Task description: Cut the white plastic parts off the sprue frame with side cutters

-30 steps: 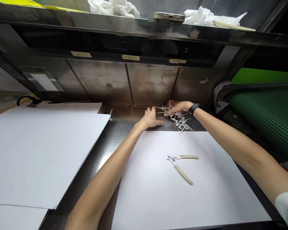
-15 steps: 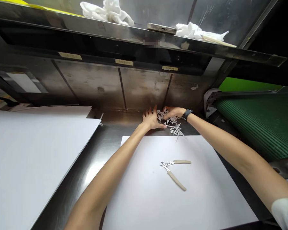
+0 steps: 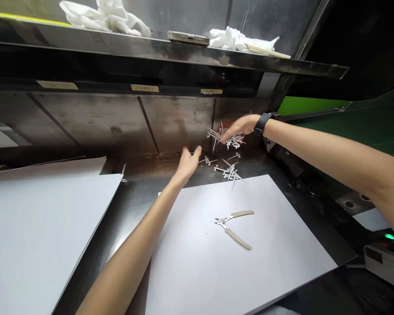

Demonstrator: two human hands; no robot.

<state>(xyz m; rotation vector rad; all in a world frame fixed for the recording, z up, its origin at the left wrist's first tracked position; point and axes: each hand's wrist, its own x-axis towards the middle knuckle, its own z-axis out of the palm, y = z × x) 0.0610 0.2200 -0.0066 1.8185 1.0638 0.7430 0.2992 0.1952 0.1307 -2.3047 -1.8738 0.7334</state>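
My right hand (image 3: 238, 127), with a black watch on its wrist, is raised above the steel bench and grips a bunch of white plastic sprue pieces (image 3: 223, 136). More of the white pieces (image 3: 228, 170) lie scattered on the bench at the far edge of a white sheet (image 3: 243, 262). My left hand (image 3: 188, 162) hovers just left of them with fingers apart and nothing in it. A pair of cutters with beige handles (image 3: 233, 225) lies open on the white sheet, nearer to me than both hands.
A second large white sheet (image 3: 36, 227) covers the bench at left. A steel shelf (image 3: 151, 43) overhead carries white rags (image 3: 105, 15) and a phone (image 3: 188, 38). A green conveyor (image 3: 315, 105) runs at right. A device with a green light (image 3: 385, 256) sits low right.
My right hand has lifted up off the bench with a bunch of the white pieces. My left hand came off the pile and drew back slightly. The view swung to the right.
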